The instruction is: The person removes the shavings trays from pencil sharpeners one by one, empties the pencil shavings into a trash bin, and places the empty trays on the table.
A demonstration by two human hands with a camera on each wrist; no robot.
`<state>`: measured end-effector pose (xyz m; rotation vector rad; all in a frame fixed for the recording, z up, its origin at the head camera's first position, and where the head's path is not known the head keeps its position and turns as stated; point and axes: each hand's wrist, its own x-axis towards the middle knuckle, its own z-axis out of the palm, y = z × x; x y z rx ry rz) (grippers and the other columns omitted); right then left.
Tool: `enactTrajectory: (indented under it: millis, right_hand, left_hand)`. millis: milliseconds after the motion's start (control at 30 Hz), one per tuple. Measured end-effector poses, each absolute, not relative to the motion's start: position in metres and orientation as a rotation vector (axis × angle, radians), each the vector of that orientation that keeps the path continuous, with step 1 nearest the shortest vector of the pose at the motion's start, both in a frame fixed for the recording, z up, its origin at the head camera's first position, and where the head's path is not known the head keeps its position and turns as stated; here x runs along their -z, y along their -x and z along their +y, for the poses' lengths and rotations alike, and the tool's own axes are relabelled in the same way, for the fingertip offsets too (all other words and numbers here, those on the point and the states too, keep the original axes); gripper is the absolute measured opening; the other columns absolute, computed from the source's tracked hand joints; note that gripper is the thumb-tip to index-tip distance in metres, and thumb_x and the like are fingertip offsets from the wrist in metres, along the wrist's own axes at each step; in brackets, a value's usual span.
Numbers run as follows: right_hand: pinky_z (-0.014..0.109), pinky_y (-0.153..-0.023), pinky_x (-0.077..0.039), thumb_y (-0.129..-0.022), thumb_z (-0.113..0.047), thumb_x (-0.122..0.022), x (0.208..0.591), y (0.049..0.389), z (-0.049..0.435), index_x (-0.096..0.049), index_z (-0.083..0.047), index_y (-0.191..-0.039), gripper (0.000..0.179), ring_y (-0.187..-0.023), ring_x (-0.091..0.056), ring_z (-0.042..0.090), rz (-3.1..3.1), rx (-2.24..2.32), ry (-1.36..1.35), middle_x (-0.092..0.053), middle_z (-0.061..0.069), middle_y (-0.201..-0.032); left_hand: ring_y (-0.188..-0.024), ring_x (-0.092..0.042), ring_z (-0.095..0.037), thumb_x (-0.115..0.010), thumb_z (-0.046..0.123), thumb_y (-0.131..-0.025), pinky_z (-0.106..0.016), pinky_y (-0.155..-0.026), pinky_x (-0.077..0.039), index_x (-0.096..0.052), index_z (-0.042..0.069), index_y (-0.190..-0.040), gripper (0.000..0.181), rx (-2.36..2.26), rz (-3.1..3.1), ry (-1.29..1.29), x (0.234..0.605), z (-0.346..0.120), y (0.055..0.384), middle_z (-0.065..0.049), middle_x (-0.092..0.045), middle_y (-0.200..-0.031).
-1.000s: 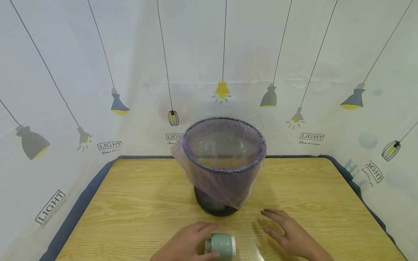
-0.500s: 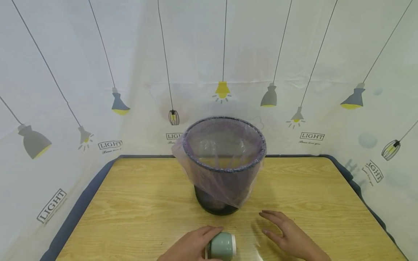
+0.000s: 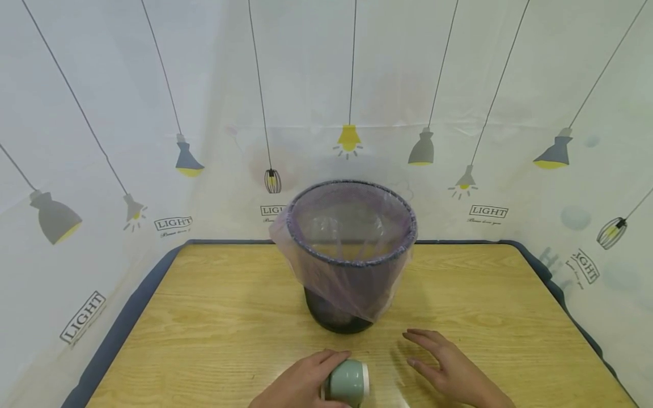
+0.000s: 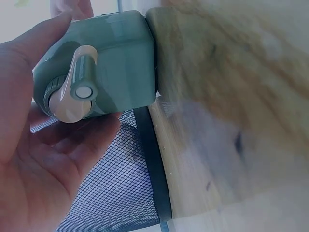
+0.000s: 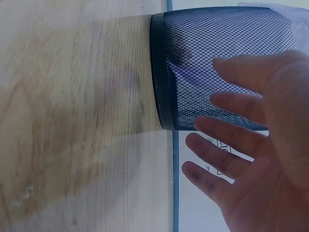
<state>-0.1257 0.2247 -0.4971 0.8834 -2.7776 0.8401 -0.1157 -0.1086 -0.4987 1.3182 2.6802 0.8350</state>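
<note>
Left grip [image 3: 302, 382] is curled round a green device [image 3: 348, 381], thumb on its near side, fingers on its far side. A crank [image 4: 83, 77] with a green handle is on the face toward the palm; a white end faces right. The device appears to rest on the table [image 3: 214, 317]. Right grip [image 3: 451, 374] is loose, fingers spread, to the right of the device and apart from it. Beyond both stands a dark mesh bin [image 3: 331, 317], upright, a pinkish translucent bag [image 3: 352, 283] folded over its rim. Behind hangs pale sheeting [image 3: 306, 85] printed with lamps.
</note>
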Motion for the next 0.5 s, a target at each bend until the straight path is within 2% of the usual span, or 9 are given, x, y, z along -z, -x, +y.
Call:
enactTrajectory:
  millis: [500]
  right_hand:
    - [0.049,-0.087,-0.055,-0.098,-0.027,-0.063,0.4951,0.1236,0.2233,-0.060,-0.003,-0.132,0.041,-0.115,-0.060,0.033,-2.796,-0.825,-0.876,-0.061,0.012,-0.131]
  left_hand:
    - [-0.108,-0.062,-0.012,-0.070,0.052,-0.087,-0.020,-0.079,-0.054,-0.046,0.011,-0.144,0.074,-0.816,2.687,-1.295,0.4989,-0.1029,0.1158,-0.004,-0.061,-0.128]
